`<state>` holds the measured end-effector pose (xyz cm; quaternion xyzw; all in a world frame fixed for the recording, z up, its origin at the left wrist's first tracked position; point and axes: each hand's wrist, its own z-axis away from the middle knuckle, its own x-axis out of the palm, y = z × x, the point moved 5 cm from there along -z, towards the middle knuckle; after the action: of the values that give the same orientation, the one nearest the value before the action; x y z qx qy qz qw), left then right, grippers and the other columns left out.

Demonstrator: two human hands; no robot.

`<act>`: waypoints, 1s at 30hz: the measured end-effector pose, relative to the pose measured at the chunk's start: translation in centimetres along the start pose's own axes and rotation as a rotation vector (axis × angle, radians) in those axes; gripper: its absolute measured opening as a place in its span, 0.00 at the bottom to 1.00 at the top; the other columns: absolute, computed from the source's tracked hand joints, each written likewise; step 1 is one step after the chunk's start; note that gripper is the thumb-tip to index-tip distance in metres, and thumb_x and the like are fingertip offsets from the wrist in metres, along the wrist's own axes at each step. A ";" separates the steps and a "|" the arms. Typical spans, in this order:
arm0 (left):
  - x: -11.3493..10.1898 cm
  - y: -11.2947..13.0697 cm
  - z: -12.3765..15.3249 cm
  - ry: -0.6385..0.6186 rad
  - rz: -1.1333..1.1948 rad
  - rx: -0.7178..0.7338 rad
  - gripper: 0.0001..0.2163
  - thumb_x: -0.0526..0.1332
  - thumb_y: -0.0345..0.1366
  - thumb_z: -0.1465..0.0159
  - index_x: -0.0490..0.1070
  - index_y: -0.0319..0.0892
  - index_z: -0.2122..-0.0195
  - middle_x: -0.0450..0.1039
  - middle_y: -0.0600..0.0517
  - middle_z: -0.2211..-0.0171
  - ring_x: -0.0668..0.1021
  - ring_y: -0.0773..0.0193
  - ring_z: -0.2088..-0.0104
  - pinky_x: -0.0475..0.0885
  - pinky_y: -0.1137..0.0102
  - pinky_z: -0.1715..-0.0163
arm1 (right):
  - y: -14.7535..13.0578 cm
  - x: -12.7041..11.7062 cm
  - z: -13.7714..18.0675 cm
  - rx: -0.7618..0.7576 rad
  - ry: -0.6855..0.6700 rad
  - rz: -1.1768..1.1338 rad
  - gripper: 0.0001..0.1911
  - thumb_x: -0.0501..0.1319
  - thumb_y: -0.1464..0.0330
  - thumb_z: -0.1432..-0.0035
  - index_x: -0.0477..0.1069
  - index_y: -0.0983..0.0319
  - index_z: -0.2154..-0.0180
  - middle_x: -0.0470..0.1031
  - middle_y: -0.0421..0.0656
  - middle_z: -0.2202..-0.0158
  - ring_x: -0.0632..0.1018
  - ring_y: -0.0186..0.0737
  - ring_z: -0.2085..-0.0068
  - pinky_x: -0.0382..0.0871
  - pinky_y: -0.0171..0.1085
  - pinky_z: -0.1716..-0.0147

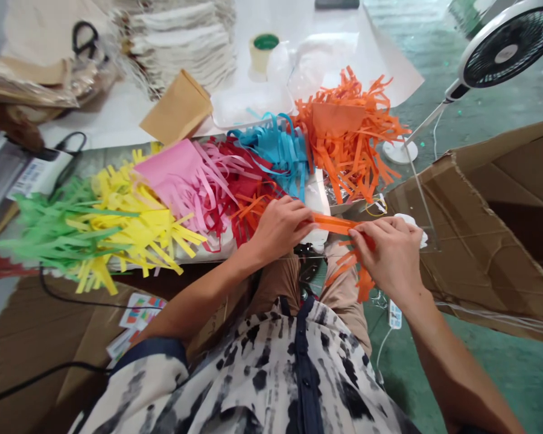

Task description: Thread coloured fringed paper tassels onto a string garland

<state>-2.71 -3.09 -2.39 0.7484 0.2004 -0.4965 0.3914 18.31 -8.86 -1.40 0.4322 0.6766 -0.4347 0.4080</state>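
Note:
My left hand (280, 226) and my right hand (391, 253) pinch the two ends of a bundle of orange paper strips (335, 224), held level just above my lap at the near edge of a clear table (419, 199). Loose orange strip ends hang below my right hand. Behind my hands lie fringed paper piles in a row: green (45, 229), yellow (131, 223), pink (185, 175), red (239, 181), blue (276, 144) and orange (348, 132).
A torn cardboard box (493, 235) stands to the right. A white fan (502, 51) sits on the floor at the back right. A tape roll (263, 51), a brown envelope (176, 111), stacked cloth (185, 42) and scissors (85, 37) lie at the back.

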 end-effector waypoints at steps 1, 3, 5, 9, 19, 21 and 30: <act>-0.2 -0.3 -0.2 -0.017 -0.002 -0.034 0.08 0.64 0.40 0.27 0.79 0.43 0.61 0.82 0.50 0.59 0.76 0.56 0.56 0.67 0.62 0.57 | 0.0 0.0 0.0 0.030 -0.006 0.015 0.15 0.59 0.60 0.26 0.78 0.58 0.63 0.84 0.43 0.63 0.76 0.50 0.54 0.53 0.49 0.52; -0.4 -0.7 -0.6 -0.050 -0.029 -0.087 0.09 0.64 0.41 0.28 0.79 0.42 0.62 0.82 0.50 0.60 0.77 0.56 0.57 0.65 0.61 0.59 | 0.1 0.3 0.0 0.083 -0.026 0.057 0.14 0.60 0.60 0.27 0.77 0.59 0.64 0.83 0.44 0.64 0.76 0.51 0.55 0.53 0.48 0.53; -0.5 -0.7 -1.0 -0.080 -0.069 -0.126 0.11 0.64 0.42 0.27 0.78 0.42 0.64 0.81 0.50 0.62 0.77 0.55 0.58 0.63 0.61 0.61 | 0.0 0.7 0.0 0.118 -0.052 0.103 0.13 0.60 0.61 0.28 0.76 0.59 0.65 0.82 0.45 0.65 0.75 0.52 0.55 0.52 0.48 0.55; -0.4 -0.2 -2.0 -0.140 -0.147 -0.175 0.13 0.62 0.42 0.27 0.77 0.42 0.67 0.81 0.48 0.63 0.77 0.55 0.59 0.62 0.60 0.63 | -0.2 1.0 -0.5 0.128 -0.113 0.187 0.16 0.57 0.61 0.27 0.73 0.61 0.67 0.81 0.46 0.66 0.75 0.52 0.56 0.50 0.47 0.56; -0.3 0.0 -2.4 -0.176 -0.221 -0.178 0.15 0.58 0.42 0.27 0.77 0.41 0.66 0.80 0.46 0.62 0.79 0.55 0.59 0.64 0.61 0.63 | -0.4 1.2 -1.8 0.104 -0.214 0.293 0.18 0.53 0.62 0.26 0.71 0.61 0.68 0.81 0.48 0.67 0.72 0.50 0.59 0.46 0.46 0.60; -0.3 0.0 -2.5 -0.183 -0.231 -0.189 0.15 0.57 0.42 0.27 0.77 0.41 0.66 0.80 0.45 0.63 0.79 0.55 0.60 0.64 0.62 0.65 | -0.3 1.3 -1.9 0.100 -0.202 0.306 0.18 0.52 0.61 0.26 0.71 0.61 0.68 0.80 0.48 0.68 0.71 0.49 0.60 0.46 0.46 0.60; -0.1 1.7 -3.0 -0.061 -0.303 -0.177 0.09 0.60 0.37 0.29 0.78 0.38 0.59 0.78 0.39 0.59 0.77 0.45 0.54 0.69 0.52 0.55 | -1.2 0.4 -0.4 -0.008 0.115 0.148 0.12 0.55 0.68 0.25 0.76 0.56 0.48 0.83 0.47 0.49 0.73 0.53 0.43 0.54 0.57 0.41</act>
<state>0.18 -1.82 -1.03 0.6568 0.3417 -0.5528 0.3825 17.01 -8.68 -1.34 0.5036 0.6670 -0.3751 0.4010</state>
